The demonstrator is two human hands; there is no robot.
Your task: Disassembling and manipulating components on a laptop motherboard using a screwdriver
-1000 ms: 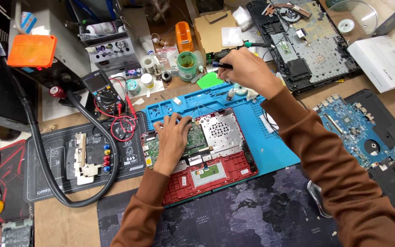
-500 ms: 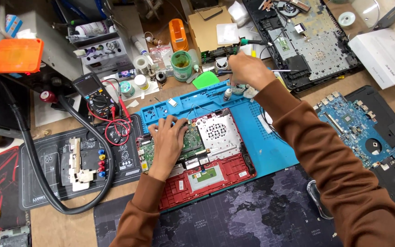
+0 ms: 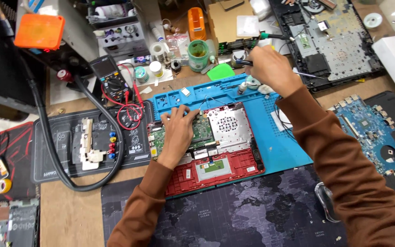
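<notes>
The left hand (image 3: 179, 132) lay flat, fingers spread, on the green circuit board (image 3: 202, 132) inside the opened red laptop (image 3: 216, 169), holding nothing and pressing on the board's left part. The laptop sat on the blue work mat (image 3: 289, 151), with its silver metal plate (image 3: 229, 128) just right of the hand. The right hand (image 3: 270, 68) was raised past the far edge of the mat, fingers closed around a thin dark tool (image 3: 245, 62) whose tip pointed left; what kind of tool it was could not be told. The green cup (image 3: 198, 54) and the small green pad (image 3: 220, 72) stood near that tip, to its left. A black laptop base (image 3: 330, 45) lay beyond the right hand, and a blue circuit board (image 3: 371, 137) rested to the right of the mat. A multimeter (image 3: 110, 80) with red leads (image 3: 129, 112) lay to the left of the mat, well apart from both hands.
</notes>
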